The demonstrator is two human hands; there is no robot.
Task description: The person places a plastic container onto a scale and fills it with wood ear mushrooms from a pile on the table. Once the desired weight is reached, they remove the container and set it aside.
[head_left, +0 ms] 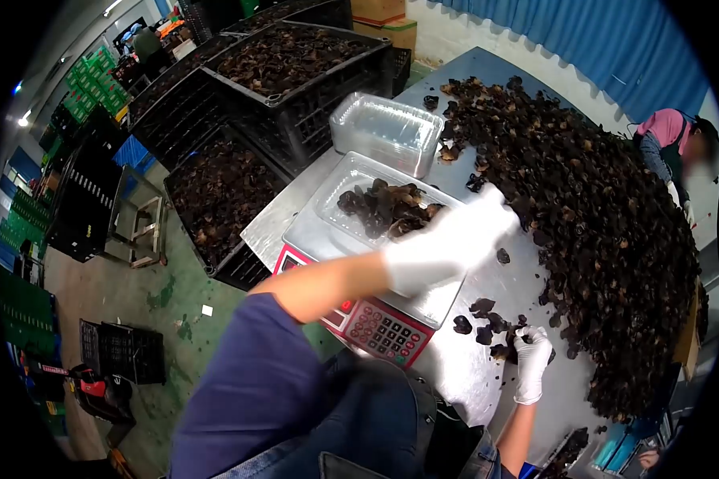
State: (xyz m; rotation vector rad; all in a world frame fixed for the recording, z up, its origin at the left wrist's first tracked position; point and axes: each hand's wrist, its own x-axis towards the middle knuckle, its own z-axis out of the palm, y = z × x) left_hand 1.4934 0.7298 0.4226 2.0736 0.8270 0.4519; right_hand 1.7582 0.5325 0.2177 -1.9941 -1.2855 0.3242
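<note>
Item: clear plastic tray on a digital scale, partly filled with dark dried mushrooms; the scale sat at the near-left edge of the metal counter. Left hand, in a white glove, was stretched across the body and blurred, lying over the right-hand rim of the tray, between the tray and the large mushroom heap; its fingers pointed toward the heap, away from the wearer, and whether they were spread or closed on mushrooms could not be told. Right hand, also gloved, rested lower on the counter, fingers curled down among a small loose cluster of mushrooms just beside the scale's keypad; whether anything was pinched between them could not be told. Key relation: the tray lay directly to the left of the left hand, touching or nearly so, while the heap lay to its right and beyond; the left hand was the nearer to the tray, the right hand nearer to the loose cluster. The tray's long axis ran diagonally, from near-left toward far-right. Adjacent: a stack of empty clear trays behind the scale; black crates of mushrooms left of the counter; another person at the far side of the heap.
</note>
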